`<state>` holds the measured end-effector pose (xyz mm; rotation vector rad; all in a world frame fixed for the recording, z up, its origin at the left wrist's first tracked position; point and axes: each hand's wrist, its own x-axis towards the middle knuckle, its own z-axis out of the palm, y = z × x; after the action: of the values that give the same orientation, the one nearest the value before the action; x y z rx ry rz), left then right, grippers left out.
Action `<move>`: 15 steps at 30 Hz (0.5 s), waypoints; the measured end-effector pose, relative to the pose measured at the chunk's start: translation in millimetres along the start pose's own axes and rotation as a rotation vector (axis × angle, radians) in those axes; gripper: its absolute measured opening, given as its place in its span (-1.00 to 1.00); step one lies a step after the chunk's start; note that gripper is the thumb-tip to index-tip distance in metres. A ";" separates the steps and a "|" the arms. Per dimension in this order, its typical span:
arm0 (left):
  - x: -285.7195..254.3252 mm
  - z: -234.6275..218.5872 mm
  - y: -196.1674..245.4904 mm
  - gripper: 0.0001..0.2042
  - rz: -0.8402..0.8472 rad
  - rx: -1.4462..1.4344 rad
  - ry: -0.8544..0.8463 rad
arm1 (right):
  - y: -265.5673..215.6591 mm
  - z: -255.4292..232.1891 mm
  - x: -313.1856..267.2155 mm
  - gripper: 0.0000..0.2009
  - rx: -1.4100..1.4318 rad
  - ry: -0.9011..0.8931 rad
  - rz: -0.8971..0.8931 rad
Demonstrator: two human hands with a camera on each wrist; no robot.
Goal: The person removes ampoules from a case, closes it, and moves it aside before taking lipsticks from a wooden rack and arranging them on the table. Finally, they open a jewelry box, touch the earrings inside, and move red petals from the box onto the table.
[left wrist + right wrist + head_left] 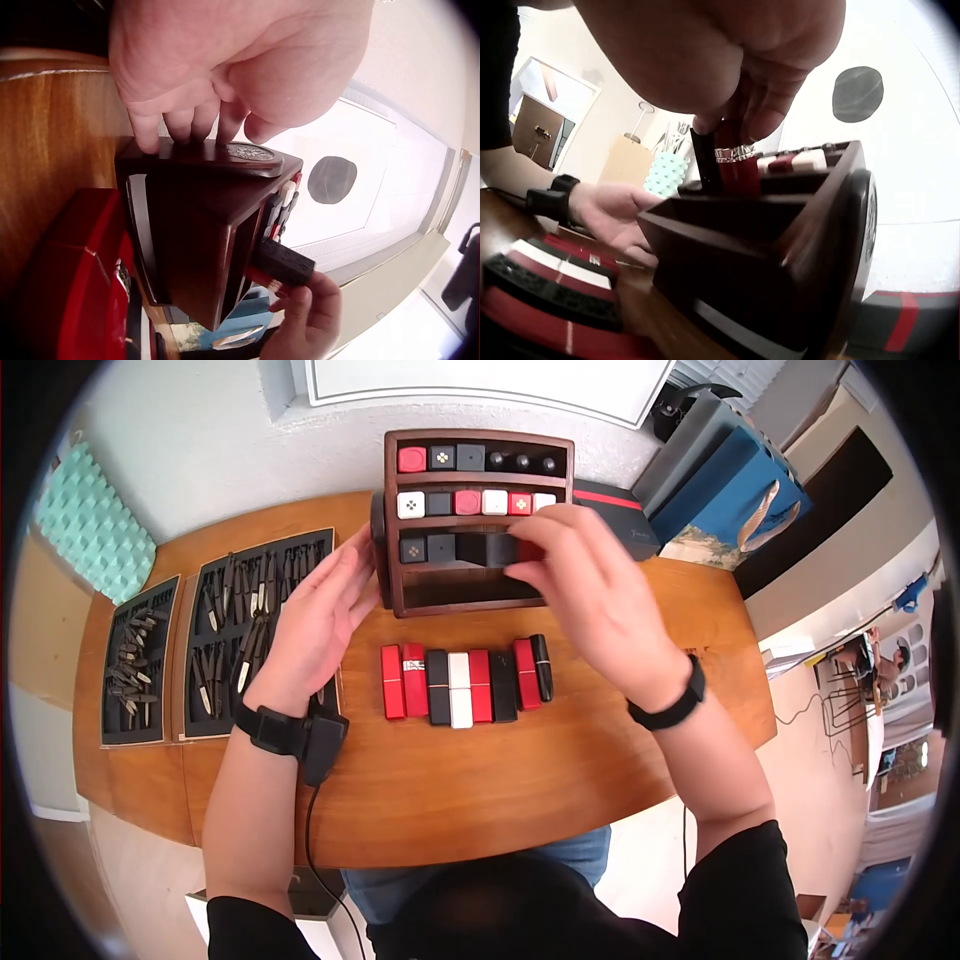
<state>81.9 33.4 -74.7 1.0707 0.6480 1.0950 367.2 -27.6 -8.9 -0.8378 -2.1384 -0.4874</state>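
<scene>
A dark wooden rack holds square-ended lipstick tubes in tiers. My right hand is at its third tier, pinching the outer ends of a black lipstick tube and a red lipstick tube with a silver patterned band. The black one slants out of the tier beside two dark tubes, its outer end showing in the left wrist view. My left hand rests straight fingertips on the rack's left side, near an oval metal emblem.
On the table, several red, black and white tubes lie in a row before the rack. Two black trays of slim dark pieces lie at left. Behind the right hand are a black box with a red stripe and a blue bag.
</scene>
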 end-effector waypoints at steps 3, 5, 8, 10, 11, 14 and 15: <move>-1.5 2.4 1.6 -0.43 0.016 0.005 0.006 | -10.4 -33.8 -19.0 -0.64 0.054 0.007 0.115; -2.2 2.6 2.9 -0.43 0.014 0.009 0.015 | -14.1 -53.8 -38.9 -0.64 0.063 -0.019 0.145; -0.6 0.7 0.6 -0.43 0.014 0.017 0.016 | -17.8 -71.3 -66.7 -0.63 0.089 -0.160 0.272; 0.2 -1.0 -0.1 -0.43 0.015 0.018 0.005 | -13.5 -68.7 -86.5 -0.63 -0.024 -0.257 0.226; 0.0 -1.8 -0.6 -0.44 0.013 0.017 0.002 | -10.5 -66.9 -95.3 -0.63 -0.121 -0.299 0.170; 1.2 -3.2 -1.1 -0.45 0.013 0.013 0.000 | -11.8 -56.5 -114.9 -0.65 -0.168 -0.388 0.128; 1.2 -3.2 -1.2 -0.45 0.013 0.009 0.007 | -14.8 -52.8 -119.4 -0.68 -0.202 -0.405 0.124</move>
<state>80.1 35.6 -76.9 1.0809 0.6524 1.1085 442.3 -116.8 -69.2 -1.2637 -2.4083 -0.5091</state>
